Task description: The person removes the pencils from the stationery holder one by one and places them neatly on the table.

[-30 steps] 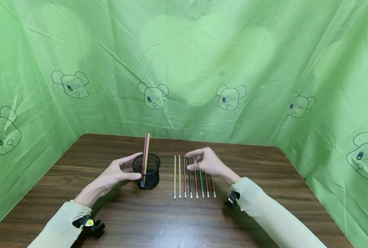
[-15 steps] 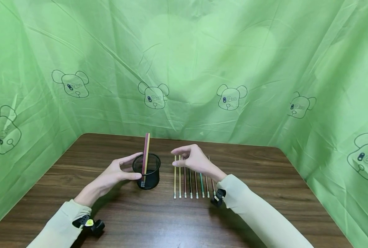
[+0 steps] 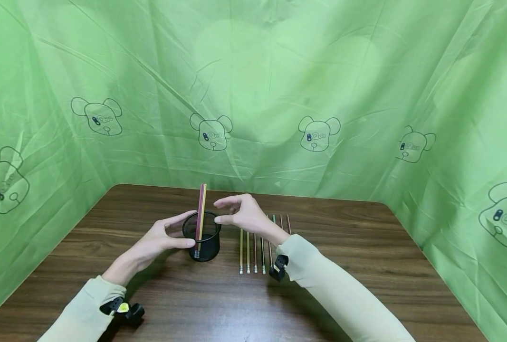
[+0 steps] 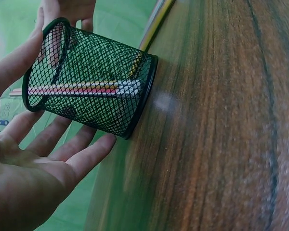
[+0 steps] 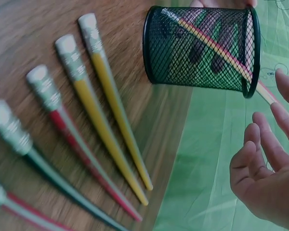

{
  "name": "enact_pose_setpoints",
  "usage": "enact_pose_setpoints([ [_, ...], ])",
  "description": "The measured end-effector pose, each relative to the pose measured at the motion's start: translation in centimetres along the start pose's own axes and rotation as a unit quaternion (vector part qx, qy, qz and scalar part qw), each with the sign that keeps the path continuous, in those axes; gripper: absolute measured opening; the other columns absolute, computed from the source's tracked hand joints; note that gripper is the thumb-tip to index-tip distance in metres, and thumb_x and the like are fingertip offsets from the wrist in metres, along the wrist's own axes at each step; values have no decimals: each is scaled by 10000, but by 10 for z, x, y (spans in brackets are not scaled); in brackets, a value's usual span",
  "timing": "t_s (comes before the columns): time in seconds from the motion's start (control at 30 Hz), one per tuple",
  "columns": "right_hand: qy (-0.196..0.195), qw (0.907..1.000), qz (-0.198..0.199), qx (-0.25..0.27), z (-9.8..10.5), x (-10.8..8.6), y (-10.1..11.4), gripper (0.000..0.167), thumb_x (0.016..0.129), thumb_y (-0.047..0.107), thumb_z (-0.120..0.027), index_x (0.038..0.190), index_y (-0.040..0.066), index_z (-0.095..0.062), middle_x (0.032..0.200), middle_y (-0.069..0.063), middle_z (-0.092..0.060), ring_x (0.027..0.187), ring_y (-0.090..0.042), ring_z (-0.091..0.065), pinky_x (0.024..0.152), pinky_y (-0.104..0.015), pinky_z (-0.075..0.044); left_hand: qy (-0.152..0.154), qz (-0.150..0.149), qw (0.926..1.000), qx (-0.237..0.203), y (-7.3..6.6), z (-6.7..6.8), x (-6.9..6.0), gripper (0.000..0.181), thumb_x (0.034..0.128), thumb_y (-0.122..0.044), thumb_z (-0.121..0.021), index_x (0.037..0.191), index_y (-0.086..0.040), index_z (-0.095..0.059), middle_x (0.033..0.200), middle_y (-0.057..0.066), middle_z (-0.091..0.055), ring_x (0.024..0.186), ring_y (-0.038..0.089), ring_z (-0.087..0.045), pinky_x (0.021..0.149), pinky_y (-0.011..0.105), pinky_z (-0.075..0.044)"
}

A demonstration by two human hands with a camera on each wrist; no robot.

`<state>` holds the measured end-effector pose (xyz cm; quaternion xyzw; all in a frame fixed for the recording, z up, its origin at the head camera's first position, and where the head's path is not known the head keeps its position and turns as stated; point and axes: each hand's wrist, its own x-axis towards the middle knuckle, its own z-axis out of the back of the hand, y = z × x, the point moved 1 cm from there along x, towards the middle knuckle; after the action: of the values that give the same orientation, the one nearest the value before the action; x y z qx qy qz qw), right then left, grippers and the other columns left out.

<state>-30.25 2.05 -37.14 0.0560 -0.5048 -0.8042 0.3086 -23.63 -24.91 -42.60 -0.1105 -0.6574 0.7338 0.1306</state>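
Observation:
In the head view my left hand [image 3: 159,240] holds a black mesh pencil cup [image 3: 208,249], thumb at the near side and fingers behind. Two pencils [image 3: 201,209], one purplish-red and one yellow, lean inside with their eraser ends down. The left wrist view shows the thumb along the rim of the cup [image 4: 96,62] and the fingers beside its mesh wall. My right hand [image 3: 245,216] hovers at the cup's right rim, thumb and forefinger apart, holding nothing. In the right wrist view, this hand [image 5: 272,180] is close to the pencils' upper ends.
Several pencils lie side by side right of the cup, erasers toward me, including a yellow pencil [image 3: 248,256] and a dark pencil [image 3: 263,256]. My right forearm covers part of the row. The brown wooden table [image 3: 219,304] is enclosed by a green cloth [image 3: 253,95] with bear-head drawings.
My right hand has moved left across the row of pencils to the cup's rim, with nothing in it. My left hand, the cup and its two pencils have stayed put.

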Motion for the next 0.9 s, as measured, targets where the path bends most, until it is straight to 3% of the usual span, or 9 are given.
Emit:
enact_pose_setpoints([
  [0.17, -74, 10000, 55, -28, -9, 7, 2, 354, 865, 164, -887, 1209, 154, -803, 1148, 34, -769, 849, -206, -653, 656, -275, -508, 24, -87, 10000, 21, 1, 0, 0, 822, 929, -101, -818, 1638, -137, -403, 1484, 232, -569, 1279, 285, -625, 1002, 289, -488],
  [0.47, -201, 9997, 2, -128, -21, 13, 0, 321, 880, 185, -869, 1187, 113, -805, 1109, -41, -781, 728, -154, -658, 627, -297, -537, 45, -163, 9998, -37, 1, 0, 0, 816, 926, -77, -811, 1633, -124, -408, 1538, 201, -526, 1280, 323, -618, 995, 319, -500],
  [0.67, -240, 9996, 24, -137, -28, 17, 1, 318, 866, 150, -884, 1173, 117, -810, 1114, -47, -784, 825, -167, -710, 691, -278, -545, -8, -135, 9999, 20, 1, 0, 0, 820, 918, -86, -821, 1630, -133, -417, 1566, 167, -506, 1296, 307, -608, 997, 316, -497],
  [0.9, -172, 9997, 117, -144, -36, 19, 3, 381, 841, 142, -906, 1208, 143, -802, 1162, -10, -781, 809, -80, -689, 768, -250, -540, -20, -176, 9998, 57, 1, 0, 0, 812, 916, -99, -826, 1624, -130, -430, 1558, 195, -504, 1302, 334, -600, 996, 304, -491],
])
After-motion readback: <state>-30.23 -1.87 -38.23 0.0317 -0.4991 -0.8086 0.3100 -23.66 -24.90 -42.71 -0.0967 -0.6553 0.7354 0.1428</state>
